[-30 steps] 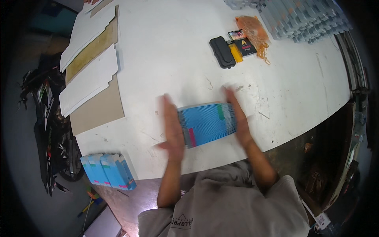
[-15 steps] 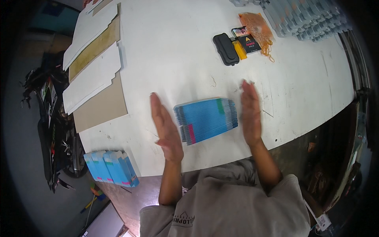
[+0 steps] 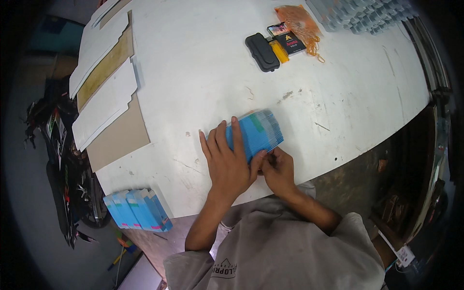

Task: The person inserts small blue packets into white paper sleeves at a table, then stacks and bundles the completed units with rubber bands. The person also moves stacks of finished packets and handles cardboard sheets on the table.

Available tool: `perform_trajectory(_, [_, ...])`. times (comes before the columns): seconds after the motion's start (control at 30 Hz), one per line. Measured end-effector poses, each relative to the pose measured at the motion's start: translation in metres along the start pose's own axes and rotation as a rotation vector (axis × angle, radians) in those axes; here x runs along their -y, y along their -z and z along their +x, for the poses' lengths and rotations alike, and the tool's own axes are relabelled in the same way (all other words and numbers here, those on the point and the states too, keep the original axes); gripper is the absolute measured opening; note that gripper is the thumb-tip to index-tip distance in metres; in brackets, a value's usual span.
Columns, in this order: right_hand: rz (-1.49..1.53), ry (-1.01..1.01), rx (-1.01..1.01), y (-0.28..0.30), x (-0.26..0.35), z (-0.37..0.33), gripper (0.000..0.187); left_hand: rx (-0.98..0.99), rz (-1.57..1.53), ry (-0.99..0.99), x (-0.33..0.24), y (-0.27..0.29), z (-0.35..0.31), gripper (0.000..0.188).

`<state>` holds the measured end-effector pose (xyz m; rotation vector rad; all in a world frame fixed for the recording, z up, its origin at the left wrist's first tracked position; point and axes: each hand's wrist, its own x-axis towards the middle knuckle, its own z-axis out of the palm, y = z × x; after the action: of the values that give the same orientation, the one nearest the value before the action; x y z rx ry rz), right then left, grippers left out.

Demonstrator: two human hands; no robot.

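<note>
A row of thin blue flat-folded cartons (image 3: 263, 128), packed tightly together, lies on the white table in front of me. My left hand (image 3: 226, 157) spans its left part, fingers spread over the top to the far edge and thumb at the near edge. That hand covers the left end of the stack. Close by the left thumb, my right hand (image 3: 279, 171) has its fingers curled and pinched against the near side of the stack. Whatever sits between those fingertips is hidden.
More blue cartons (image 3: 137, 210) stand at the table's near left corner. White and brown card sheets (image 3: 118, 123) lie along the left. Further back are a black case (image 3: 262, 52), a yellow lighter (image 3: 279, 51), a bag of rubber bands (image 3: 296, 20) and grey plastic pieces (image 3: 362, 14).
Both hands, apart on either side of the stack before, have come in to it. The left now lies over it and the right is at its near edge; the stack is turned slightly.
</note>
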<state>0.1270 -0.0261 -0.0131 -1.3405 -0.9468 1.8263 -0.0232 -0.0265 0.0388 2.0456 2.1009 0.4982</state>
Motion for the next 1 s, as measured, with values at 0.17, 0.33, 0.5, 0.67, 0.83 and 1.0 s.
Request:
perform_trajectory(0.17, [0.76,-0.142,0.051,-0.013,-0.001,-0.022,0.018,-0.054,-0.045,-0.007,0.001,-0.003,0.0,0.092])
perform_trajectory(0.33, [0.729,-0.159,0.166,-0.025,-0.024,-0.029,0.025,-0.065,-0.031,-0.002,-0.001,-0.003,-0.003,0.092])
perform_trajectory(0.5, [0.683,-0.068,0.303,-0.026,-0.055,-0.027,0.046,-0.057,-0.034,-0.007,-0.001,-0.004,-0.002,0.091])
perform_trajectory(0.67, [0.513,-0.077,0.224,-0.039,-0.03,-0.031,0.046,-0.064,-0.038,0.01,-0.001,-0.004,-0.001,0.088])
perform_trajectory(0.83, [0.366,-0.001,0.262,-0.025,-0.047,-0.032,0.025,-0.072,-0.016,0.003,0.001,-0.006,-0.001,0.089])
perform_trajectory(1.0, [0.518,-0.07,0.197,-0.022,-0.026,-0.034,0.014,-0.08,-0.047,-0.017,0.003,-0.005,-0.002,0.088])
